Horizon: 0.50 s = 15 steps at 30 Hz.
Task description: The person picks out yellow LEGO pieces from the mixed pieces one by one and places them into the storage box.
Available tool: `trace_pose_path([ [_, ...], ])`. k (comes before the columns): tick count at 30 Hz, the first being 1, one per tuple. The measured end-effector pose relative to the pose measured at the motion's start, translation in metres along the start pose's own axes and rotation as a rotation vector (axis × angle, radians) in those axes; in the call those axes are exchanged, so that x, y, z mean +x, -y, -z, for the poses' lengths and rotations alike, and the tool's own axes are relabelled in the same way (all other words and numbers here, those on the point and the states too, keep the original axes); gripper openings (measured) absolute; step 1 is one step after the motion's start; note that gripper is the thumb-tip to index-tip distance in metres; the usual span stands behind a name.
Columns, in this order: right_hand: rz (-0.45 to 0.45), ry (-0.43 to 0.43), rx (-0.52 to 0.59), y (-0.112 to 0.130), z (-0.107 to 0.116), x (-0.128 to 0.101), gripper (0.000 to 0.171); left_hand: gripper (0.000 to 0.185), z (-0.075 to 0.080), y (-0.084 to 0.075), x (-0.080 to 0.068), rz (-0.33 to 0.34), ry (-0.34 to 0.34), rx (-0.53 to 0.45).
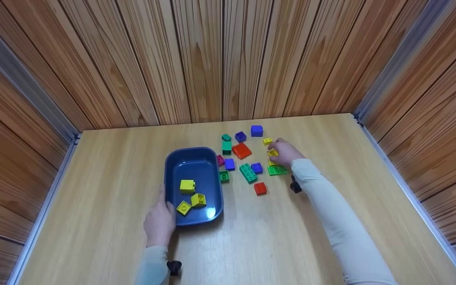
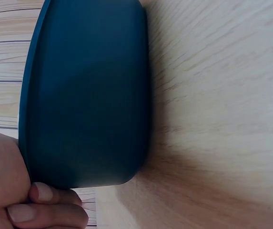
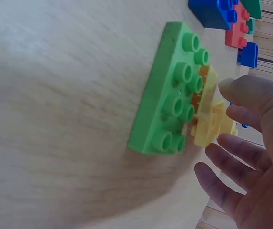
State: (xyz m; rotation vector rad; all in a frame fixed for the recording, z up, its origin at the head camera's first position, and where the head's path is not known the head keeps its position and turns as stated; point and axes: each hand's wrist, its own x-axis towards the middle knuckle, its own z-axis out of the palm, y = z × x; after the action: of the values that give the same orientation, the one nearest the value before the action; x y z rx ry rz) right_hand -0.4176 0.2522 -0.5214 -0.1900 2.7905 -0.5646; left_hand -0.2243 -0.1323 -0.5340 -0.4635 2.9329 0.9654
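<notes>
Head view: the yellow block [image 1: 272, 152] sits toward the tabletop's [image 1: 105, 198] back edge, by the right grip [image 1: 285, 153]. Left wrist: the left grip [image 2: 18, 193] holds the blue tray [image 2: 86, 105]. Right wrist: the right grip spreads wide, holding nothing; best squeeze the block, not the green brick [image 3: 157, 90].

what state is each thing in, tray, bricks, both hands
Blue rectangular tray, upright on the pale wooden table, partly filled
Three yellow plastic bricks in the tray, loose
Light green eight-stud plastic brick, flat, studs up
Other coloured plastic bricks, scattered on the table
Left hand, holding the tray's side
Right hand, fingers apart at yellow plastic bricks, contact unclear
</notes>
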Motion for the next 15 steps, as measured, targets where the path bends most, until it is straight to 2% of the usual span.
trace_pose_path([
  [15, 0.014, -0.033, -0.015, 0.0025, -0.0059, 0.0064, 0.034, 0.063, 0.0003, -0.0007, 0.0012, 0.02, 0.019, 0.0],
])
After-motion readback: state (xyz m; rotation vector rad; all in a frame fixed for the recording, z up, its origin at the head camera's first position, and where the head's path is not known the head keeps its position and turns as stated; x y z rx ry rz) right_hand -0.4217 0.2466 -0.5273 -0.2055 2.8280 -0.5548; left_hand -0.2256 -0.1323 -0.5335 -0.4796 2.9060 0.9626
